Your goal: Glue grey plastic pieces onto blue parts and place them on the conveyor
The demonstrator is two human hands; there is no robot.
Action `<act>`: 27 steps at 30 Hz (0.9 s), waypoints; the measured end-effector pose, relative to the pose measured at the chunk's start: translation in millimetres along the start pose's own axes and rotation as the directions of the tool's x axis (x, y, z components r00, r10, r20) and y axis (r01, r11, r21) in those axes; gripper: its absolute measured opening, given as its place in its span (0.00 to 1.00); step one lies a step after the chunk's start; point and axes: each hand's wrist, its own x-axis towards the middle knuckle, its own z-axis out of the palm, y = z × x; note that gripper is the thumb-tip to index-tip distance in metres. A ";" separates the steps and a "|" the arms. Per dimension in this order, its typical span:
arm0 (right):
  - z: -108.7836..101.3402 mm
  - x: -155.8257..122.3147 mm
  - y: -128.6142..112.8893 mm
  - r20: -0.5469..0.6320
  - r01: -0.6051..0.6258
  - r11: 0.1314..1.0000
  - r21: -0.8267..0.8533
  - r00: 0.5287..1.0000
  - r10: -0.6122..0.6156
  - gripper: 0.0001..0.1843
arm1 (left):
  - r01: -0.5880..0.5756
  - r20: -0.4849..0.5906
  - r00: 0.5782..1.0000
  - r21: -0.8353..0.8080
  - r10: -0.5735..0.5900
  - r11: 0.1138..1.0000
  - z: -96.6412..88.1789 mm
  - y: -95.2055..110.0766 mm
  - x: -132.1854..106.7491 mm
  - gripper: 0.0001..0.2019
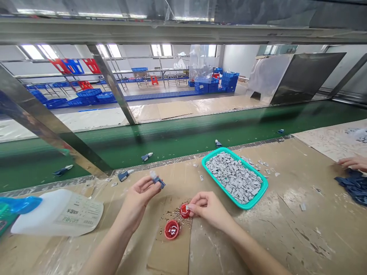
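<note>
My left hand [140,194] is raised over the bench, its fingers pinched on a small blue and white part [156,179]. My right hand [207,207] rests on the cardboard with its fingers closed around a small red cap [184,211], pressing it down. A second red cap [172,229] lies open side up just in front of it, with small crumbs scattered around both. To the right of my right hand stands a teal tray [258,198] filled with several small grey pieces.
A white plastic jug [57,212] lies on its side at the left beside a blue bag [17,205]. A green conveyor belt [177,139] runs behind the bench, carrying several blue parts [146,156]. Another person's hand [353,163] touches dark blue parts [354,185] at the right edge.
</note>
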 end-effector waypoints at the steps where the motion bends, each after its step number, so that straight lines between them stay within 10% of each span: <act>1: -0.7 -1.6 -2.8 0.023 -0.010 0.999 0.038 1.000 0.009 0.21 | -0.001 -0.034 0.999 0.023 0.002 1.000 -0.3 -2.6 -7.9 0.17; 11: 0.5 -30.0 -39.9 0.135 -0.022 0.971 0.237 0.991 -0.011 0.15 | -0.002 -0.246 0.969 -0.026 -0.005 1.000 33.2 -16.9 -79.8 0.15; 27: 2.6 -28.4 -25.8 0.249 -0.009 0.989 0.149 0.968 -0.029 0.16 | -0.082 -0.241 0.967 0.017 0.084 0.996 61.2 -16.6 -94.3 0.09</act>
